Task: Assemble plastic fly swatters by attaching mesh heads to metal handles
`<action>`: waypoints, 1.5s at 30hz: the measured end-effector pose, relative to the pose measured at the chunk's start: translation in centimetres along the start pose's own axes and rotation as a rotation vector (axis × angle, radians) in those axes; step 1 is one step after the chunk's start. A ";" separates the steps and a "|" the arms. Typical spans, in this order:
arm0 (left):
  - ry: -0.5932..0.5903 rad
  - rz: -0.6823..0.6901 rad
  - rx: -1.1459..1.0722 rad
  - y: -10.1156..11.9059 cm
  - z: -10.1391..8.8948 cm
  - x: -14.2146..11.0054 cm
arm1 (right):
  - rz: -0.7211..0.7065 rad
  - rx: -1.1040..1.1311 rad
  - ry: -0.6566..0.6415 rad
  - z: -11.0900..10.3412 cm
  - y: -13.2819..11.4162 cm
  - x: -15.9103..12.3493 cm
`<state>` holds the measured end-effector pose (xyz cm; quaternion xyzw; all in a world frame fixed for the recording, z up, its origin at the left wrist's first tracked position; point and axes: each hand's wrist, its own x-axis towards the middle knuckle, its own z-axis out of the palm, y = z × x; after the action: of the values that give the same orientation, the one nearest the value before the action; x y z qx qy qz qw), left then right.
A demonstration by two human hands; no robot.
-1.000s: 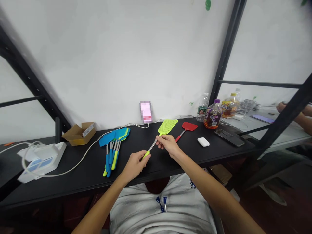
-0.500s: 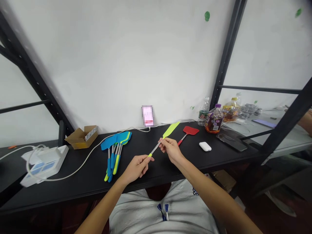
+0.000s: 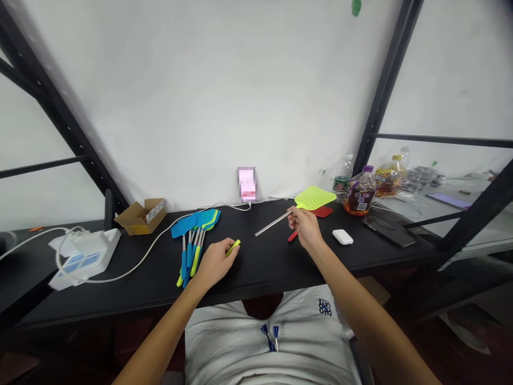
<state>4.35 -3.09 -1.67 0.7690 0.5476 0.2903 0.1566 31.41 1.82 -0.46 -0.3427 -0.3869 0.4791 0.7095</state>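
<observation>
My right hand [image 3: 305, 224] is closed around the upper shaft of a fly swatter whose lime, perforated head [image 3: 315, 198] tilts up to the right. Its bare metal rod [image 3: 272, 223] points left and down, its end free. In my left hand [image 3: 217, 260] is the lime handle [image 3: 233, 247], apart from the rod, with one end poking out past the fingers. A red fly swatter [image 3: 324, 212] lies on the table, partly hidden behind the lime head and my right hand. To the left of my left hand lies a bunch of blue and lime fly swatters [image 3: 195, 220].
Along the wall stand a small open carton [image 3: 145, 219] and a propped phone [image 3: 246, 185] on a cable. White power strips [image 3: 86, 259] sit at left. At right are a white earphone case [image 3: 342, 237], a dark phone [image 3: 388, 231] and drink bottles [image 3: 359, 191].
The handle has come off the rod. My right hand has moved right with the swatter head and rod, my left hand slightly left with the handle. The head now shows its flat face.
</observation>
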 end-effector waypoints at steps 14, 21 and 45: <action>0.251 0.146 0.138 1.8 1.7 1.5 | 0.238 -0.116 -0.347 1.1 1.7 -1.5; -0.198 0.033 -0.631 4.1 2.1 1.3 | 0.291 -0.112 -0.585 2.1 2.0 -2.9; -0.149 -0.095 -0.617 3.0 4.2 0.5 | 0.286 -0.156 -0.259 1.5 2.9 -2.1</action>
<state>9.38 -3.32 -3.14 0.6778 0.4560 0.3779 0.4356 28.38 0.93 -2.67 -0.3837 -0.4583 0.5835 0.5498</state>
